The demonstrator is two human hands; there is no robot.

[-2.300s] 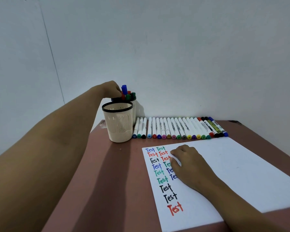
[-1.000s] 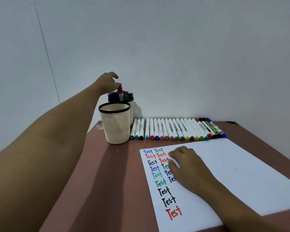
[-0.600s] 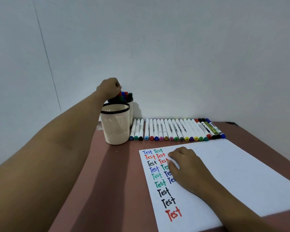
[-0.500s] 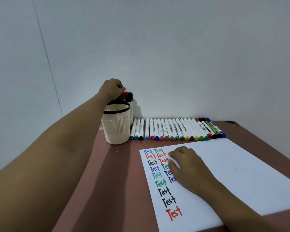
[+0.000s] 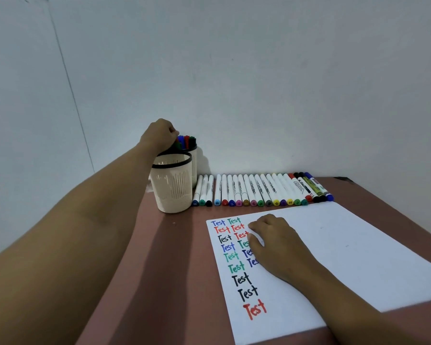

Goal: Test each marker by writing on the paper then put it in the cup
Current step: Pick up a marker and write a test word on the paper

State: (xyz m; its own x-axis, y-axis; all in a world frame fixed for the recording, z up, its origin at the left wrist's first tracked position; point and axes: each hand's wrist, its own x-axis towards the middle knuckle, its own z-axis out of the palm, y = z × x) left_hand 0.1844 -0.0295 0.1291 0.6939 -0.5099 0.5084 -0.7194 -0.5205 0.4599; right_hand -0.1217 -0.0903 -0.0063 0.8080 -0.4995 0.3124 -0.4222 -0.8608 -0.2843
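- Head view: the left hand (image 5: 159, 134) reaches to the far left corner of the desk (image 5: 179, 270) and sits over the rear cup (image 5: 194, 158). Its fingers are curled down onto the upright markers (image 5: 186, 140) there. Whether they pinch one cannot be told, since the fingertips are hidden.
- The upright markers stand in the rear cup with blue, red and green caps showing just right of the knuckles.
- The front cup (image 5: 172, 185), cream with a black rim and slotted wall, stands just before the rear cup and partly hides it.
- A row of markers (image 5: 254, 192) lies side by side along the far edge of the desk, running from beside the cups towards the right, coloured ends pointing at the paper (image 5: 346, 257).
- The right hand (image 5: 276, 245) rests on the paper near its far left corner, fingers loosely bent, holding nothing.
- The paper lies on the right half of the desk. The "Test" words (image 5: 237, 255) run down its left edge in two columns, in blue, green, red and black, and the right hand covers part of the second column.
- A plain pale wall (image 5: 259, 83) rises behind the desk.
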